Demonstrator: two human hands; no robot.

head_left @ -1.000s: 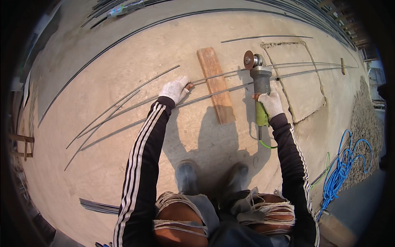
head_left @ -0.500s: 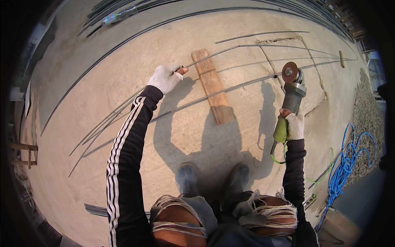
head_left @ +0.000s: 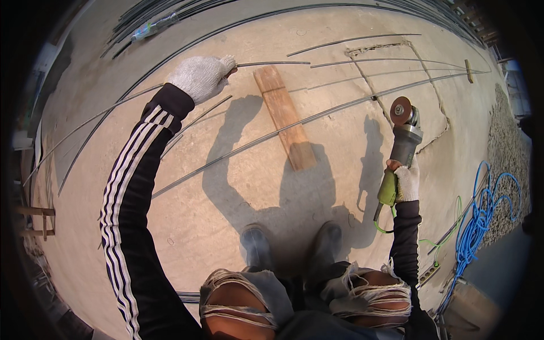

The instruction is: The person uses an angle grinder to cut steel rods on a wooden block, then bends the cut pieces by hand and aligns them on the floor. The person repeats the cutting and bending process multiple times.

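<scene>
My left hand (head_left: 198, 78), in a white knit glove, is closed around a thin steel rod (head_left: 273, 64). The rod runs out on both sides of the fist, raised above the floor. Its right end stops close to the end of another rod (head_left: 385, 59). My gloved right hand (head_left: 408, 181) grips a green and dark-grey angle grinder (head_left: 404, 146), held upright with its reddish-brown disc (head_left: 400, 110) at the top. Between the hands, a wooden plank (head_left: 281, 113) lies on the floor with long rods (head_left: 238, 151) across it. My left forearm hides part of the rods at left.
More long rods (head_left: 187, 46) lie at the far side, with a plastic bottle (head_left: 156, 26) among them. At right are a coiled blue hose (head_left: 471, 232), a green cord (head_left: 458, 218) and a gravel heap (head_left: 504, 175). Cracks outline a patch of concrete (head_left: 402, 79).
My left hand has moved up and to the left, carrying a rod whose right end now shows apart from the rod further right. The grinder stays nearly in place in my right hand.
</scene>
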